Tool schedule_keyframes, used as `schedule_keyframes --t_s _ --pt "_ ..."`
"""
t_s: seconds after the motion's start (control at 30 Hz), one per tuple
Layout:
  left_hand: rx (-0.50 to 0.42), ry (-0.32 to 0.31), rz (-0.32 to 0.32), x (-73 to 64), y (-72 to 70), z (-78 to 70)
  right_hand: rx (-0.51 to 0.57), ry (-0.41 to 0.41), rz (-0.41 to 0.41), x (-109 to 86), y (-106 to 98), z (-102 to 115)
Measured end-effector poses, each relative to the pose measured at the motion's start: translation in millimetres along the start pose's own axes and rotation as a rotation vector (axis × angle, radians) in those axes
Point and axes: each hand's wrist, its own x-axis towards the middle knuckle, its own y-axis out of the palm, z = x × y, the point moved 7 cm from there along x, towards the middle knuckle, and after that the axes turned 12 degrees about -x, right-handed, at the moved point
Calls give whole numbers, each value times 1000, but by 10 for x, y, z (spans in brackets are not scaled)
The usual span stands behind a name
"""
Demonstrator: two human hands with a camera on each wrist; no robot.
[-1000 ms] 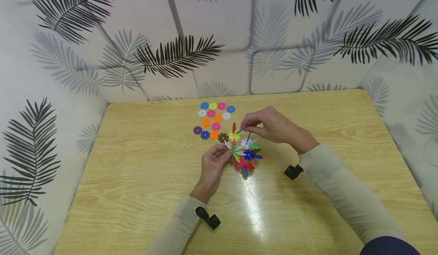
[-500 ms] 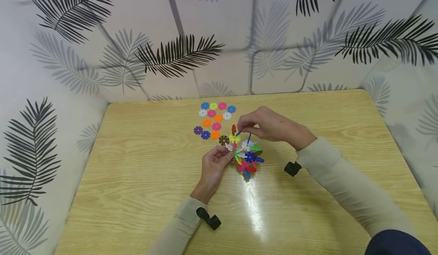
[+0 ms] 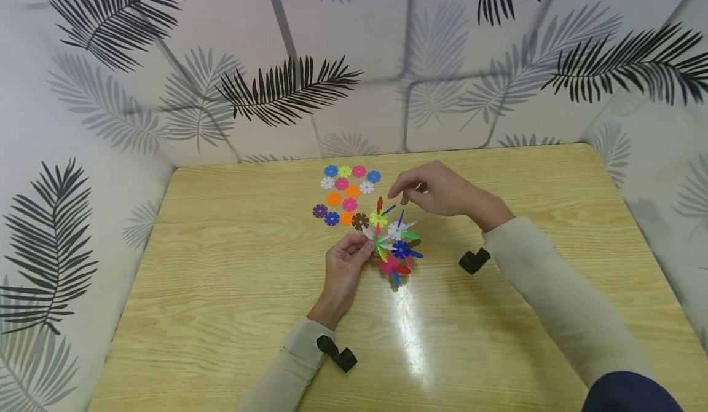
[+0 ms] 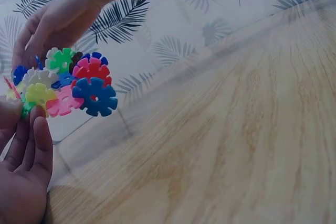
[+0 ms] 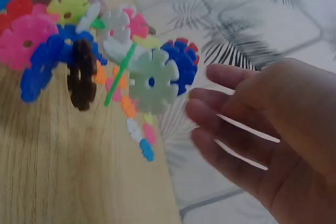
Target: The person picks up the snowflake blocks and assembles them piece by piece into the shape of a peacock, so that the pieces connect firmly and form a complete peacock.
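Note:
My left hand pinches a cluster of interlocking notched plastic discs between thumb and fingers, above the table. In the left wrist view, the thumb and fingertips meet at a green disc beneath a yellow disc, and a larger blue disc juts out at the far side. Just above and right of the cluster is my right hand, holding nothing. Its relaxed fingers point toward a pale disc and a dark blue disc, with a small gap between.
Several loose discs lie flat on the wooden table behind the cluster, among them an orange disc, a purple disc and a brown disc. A leaf-patterned wall borders the table's back edge.
My right hand has let go of the dark blue disc at the cluster's top and drawn slightly up and away. My left hand keeps its hold, almost unmoved.

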Motion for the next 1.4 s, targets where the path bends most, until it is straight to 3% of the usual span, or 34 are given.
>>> schedule_keyframes --t_s 0.17,0.4,0.57,0.9,1.13,1.23,1.4 --pt "-36 -19 -28 -1 -10 -12 6 114 -52 242 172 -396" --pt "-42 -38 -47 11 -29 6 -151 146 92 558 602 -648" --pt "-32 -50 -54 5 -21 27 -235 179 115 596 656 -636" --pt "-1 -37 -38 -4 -17 -2 -107 287 103 445 579 -770" --pt "-6 -39 -33 -5 -15 21 71 157 -3 203 292 -491" --pt "5 -47 -25 -5 -15 31 134 93 21 118 214 -353" --pt "2 -63 -22 2 -24 38 172 54 84 33 209 -221"
